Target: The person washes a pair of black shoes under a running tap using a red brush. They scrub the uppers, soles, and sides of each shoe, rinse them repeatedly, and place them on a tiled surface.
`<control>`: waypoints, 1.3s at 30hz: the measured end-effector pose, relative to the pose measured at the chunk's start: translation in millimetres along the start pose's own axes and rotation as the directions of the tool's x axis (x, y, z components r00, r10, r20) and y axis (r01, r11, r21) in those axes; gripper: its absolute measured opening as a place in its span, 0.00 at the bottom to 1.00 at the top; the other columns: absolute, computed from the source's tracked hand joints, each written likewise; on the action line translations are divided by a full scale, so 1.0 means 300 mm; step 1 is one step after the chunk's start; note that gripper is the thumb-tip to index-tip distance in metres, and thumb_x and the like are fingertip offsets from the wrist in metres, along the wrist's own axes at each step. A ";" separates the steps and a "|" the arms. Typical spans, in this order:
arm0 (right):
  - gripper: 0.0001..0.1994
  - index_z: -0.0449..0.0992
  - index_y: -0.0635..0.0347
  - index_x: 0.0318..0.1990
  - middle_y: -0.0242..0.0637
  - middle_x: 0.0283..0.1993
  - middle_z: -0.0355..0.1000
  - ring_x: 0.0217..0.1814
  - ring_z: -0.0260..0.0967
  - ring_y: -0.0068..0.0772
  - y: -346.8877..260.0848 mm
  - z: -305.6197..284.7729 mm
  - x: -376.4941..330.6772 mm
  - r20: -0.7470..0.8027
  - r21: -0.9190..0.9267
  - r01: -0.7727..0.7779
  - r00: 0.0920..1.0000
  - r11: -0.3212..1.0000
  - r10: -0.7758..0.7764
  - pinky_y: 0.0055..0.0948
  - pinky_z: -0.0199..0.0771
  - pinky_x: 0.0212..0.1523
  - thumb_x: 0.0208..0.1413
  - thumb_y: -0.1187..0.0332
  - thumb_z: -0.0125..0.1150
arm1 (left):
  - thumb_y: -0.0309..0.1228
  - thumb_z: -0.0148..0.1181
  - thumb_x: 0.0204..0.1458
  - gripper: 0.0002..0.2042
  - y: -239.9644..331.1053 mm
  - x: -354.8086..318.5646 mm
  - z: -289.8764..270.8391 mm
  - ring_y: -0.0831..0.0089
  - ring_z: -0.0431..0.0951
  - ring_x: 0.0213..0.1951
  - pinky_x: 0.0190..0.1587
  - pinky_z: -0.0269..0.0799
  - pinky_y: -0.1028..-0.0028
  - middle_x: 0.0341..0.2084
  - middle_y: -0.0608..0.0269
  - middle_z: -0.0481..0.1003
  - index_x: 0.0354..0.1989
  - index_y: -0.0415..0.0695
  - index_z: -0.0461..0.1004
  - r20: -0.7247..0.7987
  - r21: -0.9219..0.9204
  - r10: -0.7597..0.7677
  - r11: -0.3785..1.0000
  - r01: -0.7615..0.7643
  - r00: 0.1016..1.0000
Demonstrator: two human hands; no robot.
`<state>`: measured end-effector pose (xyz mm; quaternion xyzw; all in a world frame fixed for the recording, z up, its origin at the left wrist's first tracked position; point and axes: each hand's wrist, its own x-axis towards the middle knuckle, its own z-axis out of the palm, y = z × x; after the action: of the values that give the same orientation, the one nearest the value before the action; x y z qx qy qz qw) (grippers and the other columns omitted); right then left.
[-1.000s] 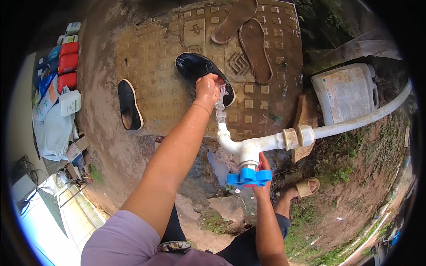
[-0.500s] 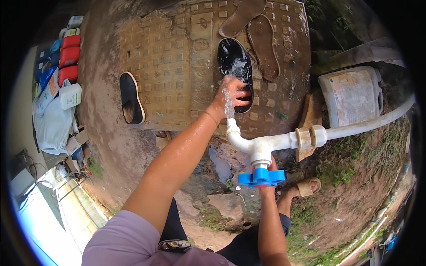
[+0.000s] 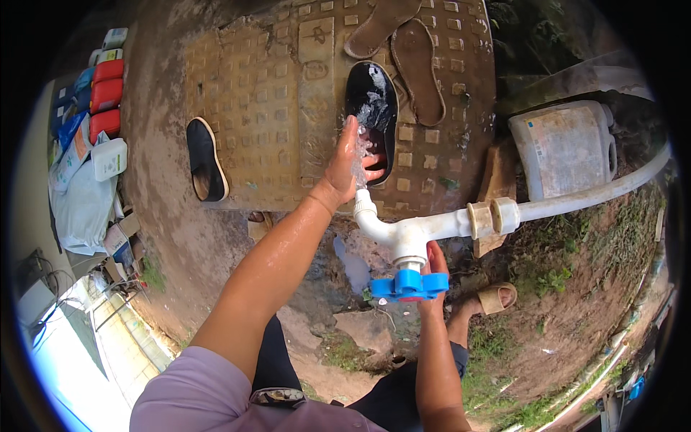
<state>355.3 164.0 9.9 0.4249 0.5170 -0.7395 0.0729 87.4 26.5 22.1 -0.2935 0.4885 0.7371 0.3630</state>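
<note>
A wet black slip-on shoe (image 3: 371, 90) lies on the yellowish-brown slab, toe away from me. My left hand (image 3: 344, 164) is at its opening, thumb raised and fingers spread; the fingertips reach over the inside of the heel part. Water (image 3: 360, 151) streams from the white tap (image 3: 374, 225) past this hand onto the shoe. My right hand (image 3: 436, 272) is beside and below the tap, next to its blue handle (image 3: 409, 285). The handle and tap hide part of that hand, so its grip is unclear. The matching shoe (image 3: 206, 160) lies apart at the left.
Two brown insoles (image 3: 419, 72) lie beyond the wet shoe on the slab (image 3: 252, 93). A white pipe (image 3: 597, 198) runs from the tap to the right, past a dirty plastic jug (image 3: 565, 151). Red containers (image 3: 106, 97) and bags line the left side. My sandalled foot (image 3: 497, 297) stands at lower right.
My left hand has drawn back slightly from the shoe, and its thumb now points up and away from the fingers. Water keeps running. The whole view has shifted slightly.
</note>
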 end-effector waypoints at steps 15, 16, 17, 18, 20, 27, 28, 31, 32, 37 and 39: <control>0.27 0.63 0.68 0.65 0.43 0.57 0.72 0.54 0.71 0.29 0.043 -0.009 0.005 -0.006 0.095 -0.040 0.999 0.995 0.040 0.26 0.71 0.53 0.63 0.64 0.60 | 0.75 0.47 0.47 0.59 -0.065 -0.027 -0.067 0.37 0.39 0.72 0.62 0.50 0.37 0.76 0.63 0.27 0.75 0.49 0.24 0.227 0.058 0.101 0.991 -0.117 0.969; 0.27 0.63 0.68 0.66 0.43 0.57 0.72 0.54 0.71 0.28 0.043 -0.009 0.005 -0.004 0.067 0.000 1.000 0.998 0.000 0.25 0.72 0.52 0.63 0.64 0.60 | 0.75 0.47 0.48 0.58 -0.064 -0.019 -0.069 0.43 0.42 0.72 0.62 0.52 0.39 0.76 0.64 0.30 0.75 0.50 0.25 0.088 0.082 -0.050 0.996 0.043 0.995; 0.28 0.62 0.68 0.66 0.43 0.57 0.72 0.53 0.71 0.28 0.043 -0.009 0.006 0.006 0.003 0.003 1.000 1.000 -0.003 0.25 0.72 0.51 0.63 0.63 0.61 | 0.74 0.47 0.49 0.57 -0.069 -0.017 -0.074 0.43 0.42 0.72 0.62 0.52 0.39 0.76 0.65 0.31 0.75 0.52 0.26 0.107 0.110 0.037 0.993 -0.048 0.994; 0.28 0.62 0.68 0.66 0.43 0.57 0.72 0.53 0.71 0.28 0.044 -0.009 0.008 -0.005 0.056 0.019 1.000 0.998 -0.018 0.25 0.72 0.51 0.63 0.63 0.60 | 0.74 0.47 0.49 0.55 -0.073 -0.007 -0.072 0.43 0.42 0.73 0.62 0.51 0.39 0.76 0.66 0.31 0.75 0.54 0.27 0.111 0.116 0.053 0.991 -0.066 0.992; 0.28 0.62 0.68 0.66 0.43 0.57 0.72 0.53 0.71 0.27 0.045 -0.010 0.010 -0.025 0.114 -0.042 0.999 0.993 0.045 0.25 0.72 0.51 0.63 0.64 0.60 | 0.75 0.46 0.47 0.55 -0.089 -0.001 -0.071 0.57 0.55 0.67 0.63 0.58 0.54 0.74 0.69 0.41 0.76 0.54 0.35 0.134 0.173 0.247 0.948 -0.268 0.960; 0.28 0.63 0.68 0.65 0.41 0.56 0.72 0.52 0.71 0.26 0.046 -0.018 0.016 -0.016 0.079 0.069 0.998 0.994 -0.068 0.24 0.72 0.49 0.63 0.63 0.61 | 0.69 0.48 0.53 0.49 -0.101 -0.013 -0.061 0.41 0.41 0.72 0.66 0.45 0.38 0.76 0.65 0.32 0.76 0.61 0.31 0.152 0.127 0.218 0.963 -0.237 0.964; 0.28 0.63 0.69 0.65 0.42 0.56 0.72 0.52 0.71 0.27 0.046 -0.019 0.017 -0.015 0.089 0.049 0.999 0.995 -0.048 0.24 0.72 0.50 0.63 0.62 0.61 | 0.69 0.47 0.53 0.49 -0.096 -0.016 -0.060 0.41 0.42 0.72 0.65 0.43 0.36 0.76 0.65 0.29 0.75 0.62 0.28 0.220 0.182 0.237 0.943 -0.279 0.946; 0.28 0.63 0.69 0.65 0.42 0.56 0.72 0.53 0.70 0.27 0.043 -0.023 0.017 -0.009 0.097 0.026 1.000 0.995 -0.025 0.25 0.70 0.53 0.63 0.62 0.61 | 0.75 0.46 0.47 0.55 -0.092 -0.042 -0.052 0.66 0.46 0.72 0.66 0.48 0.60 0.75 0.69 0.41 0.76 0.53 0.35 -0.061 0.065 -0.090 0.993 0.094 0.994; 0.28 0.64 0.69 0.64 0.42 0.55 0.73 0.53 0.70 0.27 0.043 -0.024 0.017 -0.013 0.066 0.043 0.999 0.997 -0.042 0.25 0.70 0.53 0.63 0.62 0.61 | 0.76 0.45 0.47 0.55 -0.087 -0.043 -0.052 0.68 0.44 0.72 0.67 0.46 0.58 0.75 0.68 0.40 0.76 0.53 0.35 -0.032 0.104 -0.075 0.991 0.078 0.997; 0.28 0.63 0.70 0.64 0.41 0.55 0.73 0.52 0.70 0.27 0.038 -0.024 0.020 -0.038 0.017 0.043 0.998 0.999 -0.042 0.25 0.70 0.52 0.63 0.60 0.61 | 0.79 0.41 0.45 0.58 -0.034 -0.058 -0.070 0.60 0.40 0.74 0.67 0.46 0.44 0.76 0.65 0.35 0.76 0.52 0.29 0.103 0.243 0.149 0.955 -0.170 0.983; 0.28 0.63 0.70 0.64 0.40 0.53 0.73 0.51 0.70 0.26 0.030 -0.022 0.020 -0.047 0.008 -0.009 0.999 1.000 0.009 0.25 0.71 0.51 0.63 0.60 0.61 | 0.80 0.38 0.45 0.58 -0.002 -0.072 -0.074 0.50 0.47 0.72 0.64 0.52 0.47 0.76 0.64 0.34 0.75 0.54 0.24 0.040 0.211 0.033 0.977 -0.041 0.999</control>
<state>360.0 167.3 -1.5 0.4449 0.5139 -0.7308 0.0624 101.9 0.7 30.9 -0.2307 0.5629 0.6928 0.3872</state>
